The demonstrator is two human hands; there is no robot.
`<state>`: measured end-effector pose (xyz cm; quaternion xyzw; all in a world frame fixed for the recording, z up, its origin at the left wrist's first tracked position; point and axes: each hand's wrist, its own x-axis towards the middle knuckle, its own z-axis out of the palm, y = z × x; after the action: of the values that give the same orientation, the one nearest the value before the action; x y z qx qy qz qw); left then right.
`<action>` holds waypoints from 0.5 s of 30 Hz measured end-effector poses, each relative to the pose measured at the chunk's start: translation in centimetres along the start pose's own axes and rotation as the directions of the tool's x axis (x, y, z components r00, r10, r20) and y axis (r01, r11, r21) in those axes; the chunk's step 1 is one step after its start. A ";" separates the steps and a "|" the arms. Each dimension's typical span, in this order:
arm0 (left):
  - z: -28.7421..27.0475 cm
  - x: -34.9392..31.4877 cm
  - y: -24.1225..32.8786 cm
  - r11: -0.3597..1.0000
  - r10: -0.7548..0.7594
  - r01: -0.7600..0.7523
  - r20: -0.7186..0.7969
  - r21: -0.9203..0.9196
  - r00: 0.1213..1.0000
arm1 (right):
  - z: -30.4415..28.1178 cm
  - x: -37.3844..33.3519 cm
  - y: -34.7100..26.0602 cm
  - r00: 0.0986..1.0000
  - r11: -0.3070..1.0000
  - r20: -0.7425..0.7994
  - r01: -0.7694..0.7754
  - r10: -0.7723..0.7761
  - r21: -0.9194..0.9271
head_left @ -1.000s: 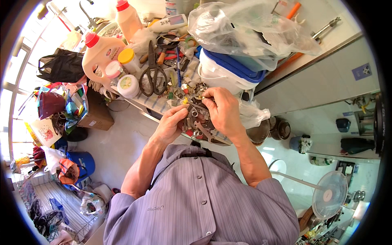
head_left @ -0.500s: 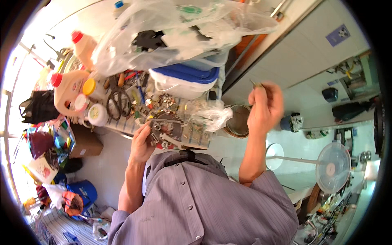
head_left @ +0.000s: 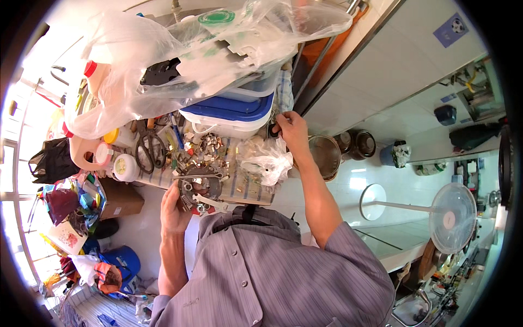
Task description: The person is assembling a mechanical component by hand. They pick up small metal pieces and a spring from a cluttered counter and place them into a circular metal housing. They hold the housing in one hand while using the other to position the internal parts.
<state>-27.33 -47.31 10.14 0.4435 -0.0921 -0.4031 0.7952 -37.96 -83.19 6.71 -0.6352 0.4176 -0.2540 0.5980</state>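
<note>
My left hand (head_left: 173, 211) is at the table's near edge, with its fingers closed against the side of a dark round metal part (head_left: 202, 186). A slim metal wrench (head_left: 197, 176) lies across that part's far side, and a pale spanner (head_left: 213, 203) lies along its near side. Ring-shaped metal pieces sit beside my fingertips. My right hand (head_left: 293, 133) reaches to the table's right side, next to a white box with a blue lid (head_left: 231, 111). Its fingers are pinched at a small black object (head_left: 273, 129), partly hidden by them.
A crumpled clear plastic bag (head_left: 269, 163) and scattered small metal parts (head_left: 210, 147) cover the tabletop. Black-handled scissors (head_left: 150, 151) and a white-lidded jar (head_left: 126, 167) stand at left. A large plastic bag (head_left: 218, 49) spreads over the back. A metal pot (head_left: 325, 157) is at right.
My right hand has come from raised at the right, pinching something small, down and left to the black object by the box. My left hand stays at the round metal part.
</note>
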 end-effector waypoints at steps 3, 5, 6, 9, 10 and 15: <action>-0.3 -0.4 -0.2 0.999 0.018 -0.016 -0.052 0.029 0.998 | -0.4 0.1 0.3 0.967 0.923 0.103 0.255 -0.235 -0.288; -0.1 -1.0 0.3 0.998 0.002 -0.004 -0.035 -0.060 0.999 | -0.4 -1.2 -2.5 0.981 0.895 0.003 0.179 -0.195 -0.409; -0.1 -1.3 0.6 0.990 -0.004 0.003 -0.007 -0.143 1.000 | -0.8 -1.0 -3.2 0.979 0.855 0.058 0.200 -0.196 -0.479; -0.9 -1.5 0.6 0.994 -0.003 0.001 -0.018 -0.107 1.000 | -3.1 -2.3 -5.1 0.931 0.799 -0.029 0.296 -0.364 -0.523; -0.8 -1.2 0.9 0.991 -0.020 0.021 0.008 -0.129 1.000 | -3.4 -4.7 -8.5 0.945 0.873 -0.165 0.182 -0.283 -0.453; -0.9 -1.0 1.8 0.974 -0.071 0.085 0.072 -0.209 0.995 | -2.1 -15.6 -15.0 0.705 0.728 -0.186 0.675 -0.684 -0.117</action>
<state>-26.49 -45.54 11.26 0.3462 -0.0567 -0.4557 0.8181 -44.41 -72.32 24.40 -0.7245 0.2217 -0.5152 0.4006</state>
